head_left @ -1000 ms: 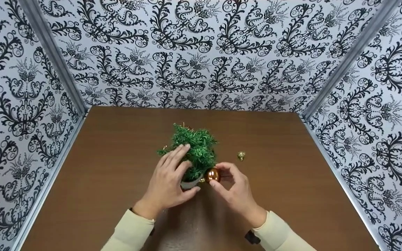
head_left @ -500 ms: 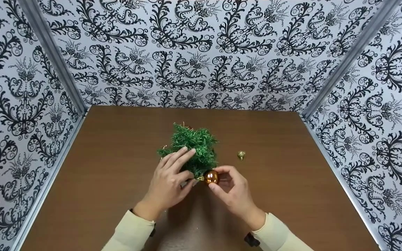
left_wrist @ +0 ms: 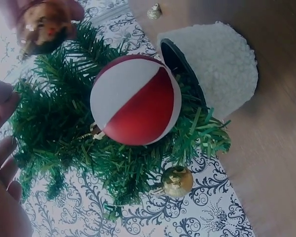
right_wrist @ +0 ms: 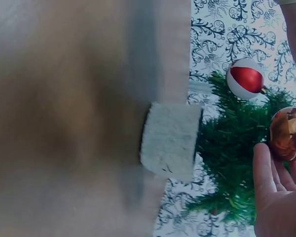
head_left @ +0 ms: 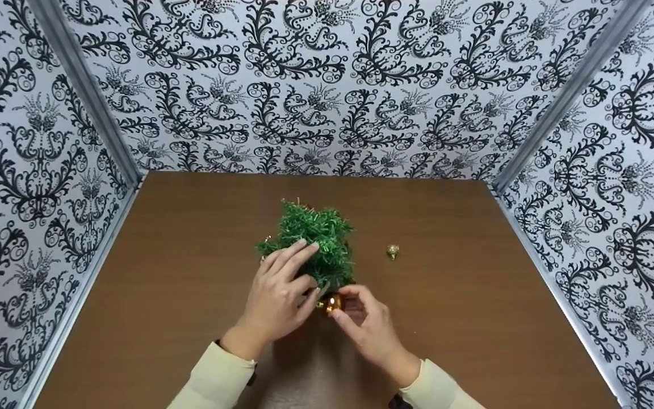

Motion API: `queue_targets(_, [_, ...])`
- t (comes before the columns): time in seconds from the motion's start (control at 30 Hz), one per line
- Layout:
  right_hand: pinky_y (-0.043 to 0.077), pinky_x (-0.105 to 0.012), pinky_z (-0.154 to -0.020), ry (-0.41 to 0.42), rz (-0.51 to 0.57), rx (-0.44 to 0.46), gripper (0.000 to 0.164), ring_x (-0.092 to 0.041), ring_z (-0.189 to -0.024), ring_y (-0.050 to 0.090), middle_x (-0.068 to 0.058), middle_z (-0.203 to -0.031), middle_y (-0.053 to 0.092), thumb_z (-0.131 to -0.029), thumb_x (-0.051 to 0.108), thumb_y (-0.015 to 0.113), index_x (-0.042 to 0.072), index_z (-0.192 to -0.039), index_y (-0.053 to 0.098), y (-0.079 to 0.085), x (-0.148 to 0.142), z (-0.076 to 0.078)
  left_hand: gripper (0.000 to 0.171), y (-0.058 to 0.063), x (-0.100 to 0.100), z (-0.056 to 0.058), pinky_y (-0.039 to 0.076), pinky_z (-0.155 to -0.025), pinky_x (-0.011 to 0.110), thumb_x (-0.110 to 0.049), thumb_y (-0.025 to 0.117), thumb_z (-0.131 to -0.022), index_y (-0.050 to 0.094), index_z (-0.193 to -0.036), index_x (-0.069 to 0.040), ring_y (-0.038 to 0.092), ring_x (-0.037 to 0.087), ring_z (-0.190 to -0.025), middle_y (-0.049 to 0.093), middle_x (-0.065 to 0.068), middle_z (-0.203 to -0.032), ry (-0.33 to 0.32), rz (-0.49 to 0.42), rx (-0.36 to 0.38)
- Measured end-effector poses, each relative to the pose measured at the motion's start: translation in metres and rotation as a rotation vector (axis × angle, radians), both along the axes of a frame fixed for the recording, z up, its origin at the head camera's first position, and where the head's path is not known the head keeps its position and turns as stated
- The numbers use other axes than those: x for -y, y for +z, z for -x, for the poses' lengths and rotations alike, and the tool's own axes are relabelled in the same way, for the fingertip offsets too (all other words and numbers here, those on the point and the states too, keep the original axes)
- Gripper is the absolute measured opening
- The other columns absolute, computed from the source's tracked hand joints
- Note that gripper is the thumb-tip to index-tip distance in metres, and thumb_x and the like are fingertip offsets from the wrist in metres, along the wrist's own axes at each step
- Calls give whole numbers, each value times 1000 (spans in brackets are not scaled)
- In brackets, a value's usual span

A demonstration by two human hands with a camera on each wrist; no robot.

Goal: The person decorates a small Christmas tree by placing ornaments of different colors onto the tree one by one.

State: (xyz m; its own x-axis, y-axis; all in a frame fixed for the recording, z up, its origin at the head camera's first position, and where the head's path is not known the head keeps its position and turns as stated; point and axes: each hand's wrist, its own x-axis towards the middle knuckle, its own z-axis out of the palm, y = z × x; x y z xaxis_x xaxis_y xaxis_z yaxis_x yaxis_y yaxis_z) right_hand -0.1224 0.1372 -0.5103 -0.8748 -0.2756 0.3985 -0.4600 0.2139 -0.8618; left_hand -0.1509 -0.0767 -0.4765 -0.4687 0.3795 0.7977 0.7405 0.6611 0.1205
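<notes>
A small artificial Christmas tree (head_left: 321, 227) stands in a white, rough-coated pot (right_wrist: 170, 140). My left hand (head_left: 279, 292) lies over its near left side. Its longer fingers rest on the green branches, while thumb and forefinger pinch a branch tip at the front. Between the fingers and thumb of my right hand (head_left: 369, 324) is a shiny copper-orange bauble (head_left: 333, 303), its gold cap turned towards the left fingertips. A red-and-white bauble (left_wrist: 138, 101) and a small gold bauble (left_wrist: 177, 181) hang on the tree in the left wrist view.
A small gold ornament (head_left: 393, 251) lies on the brown table (head_left: 474, 284), to the right of the tree. Patterned black-and-white panels (head_left: 327, 85) with grey corner posts enclose the table at the back and both sides.
The left thumb and forefinger have closed together at the branch. My right hand has moved the copper-orange bauble a little left and nearer to me.
</notes>
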Motion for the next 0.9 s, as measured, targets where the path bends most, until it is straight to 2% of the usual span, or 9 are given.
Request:
queue_targets(0.07, [57, -38, -80, 2, -1, 20, 33, -27, -94, 69, -12, -108, 67, -91, 2, 70, -3, -120, 56, -10, 0, 5, 11, 0, 0, 0, 33, -108, 48, -19, 78, -79, 72, -72, -14, 39, 28, -141, 49, 8, -149, 9, 12, 2])
queue_targets(0.13, [57, -37, -81, 1, -26, 3, 34, -25, -97, 68, -10, -113, 66, -92, 5, 70, 0, -123, 57, -18, 0, 9, 11, 0, 0, 0, 32, -109, 47, -19, 79, -79, 72, -72, -14, 37, 27, -142, 46, 8, -151, 15, 20, 6])
queue_targets(0.23, [56, -35, -83, -47, -176, -198, 33, -19, -103, 67, -4, -118, 66, -92, 12, 72, 8, -124, 62, -20, 0, 10, 10, -1, 0, 0, 31, -110, 47, -18, 80, -78, 73, -72, -15, 36, 27, -142, 46, 8, -151, 15, 20, 9])
queue_targets(0.33, [55, -32, -83, -148, -289, -440, 33, -13, -103, 64, 4, -117, 66, -88, 16, 76, 15, -120, 68, -15, 1, 10, 9, -1, -2, 2, 32, -109, 48, -18, 80, -78, 74, -72, -15, 37, 28, -142, 47, 9, -151, 7, 22, 14])
queue_targets(0.4, [55, -29, -80, -200, -302, -521, 31, -11, -101, 63, 9, -114, 65, -86, 17, 78, 18, -115, 71, -10, 3, 11, 9, -1, -3, 3, 32, -110, 48, -18, 79, -78, 74, -72, -15, 36, 27, -142, 47, 9, -151, 1, 20, 23])
queue_targets(0.53, [53, -24, -67, -194, -266, -514, 24, -6, -88, 60, 12, -102, 64, -85, 18, 80, 20, -108, 72, -4, 7, 16, 10, -1, -5, 4, 33, -109, 48, -18, 79, -78, 73, -71, -15, 37, 27, -142, 48, 8, -149, 2, 0, 26])
queue_targets(0.67, [49, -23, -61, -165, -246, -485, 17, -8, -76, 58, 11, -91, 63, -85, 16, 80, 19, -100, 74, 0, 12, 19, 11, -2, -5, 3, 33, -108, 48, -18, 80, -77, 72, -70, -15, 40, 29, -140, 50, 9, -148, 3, -19, 22])
queue_targets(0.77, [48, -20, -57, -152, -182, -448, 14, -9, -68, 58, 11, -84, 61, -85, 10, 79, 18, -95, 74, 0, 16, 20, 11, -2, -6, 2, 32, -109, 48, -18, 79, -78, 71, -70, -15, 40, 29, -139, 50, 9, -148, -6, -32, 26])
queue_targets(0.9, [49, -23, -52, -147, -97, -419, 16, -11, -61, 57, 11, -80, 59, -84, 4, 76, 19, -89, 73, -1, 20, 19, 12, -2, -7, 1, 33, -109, 48, -17, 79, -78, 70, -69, -15, 41, 29, -139, 50, 9, -148, -14, -48, 12])
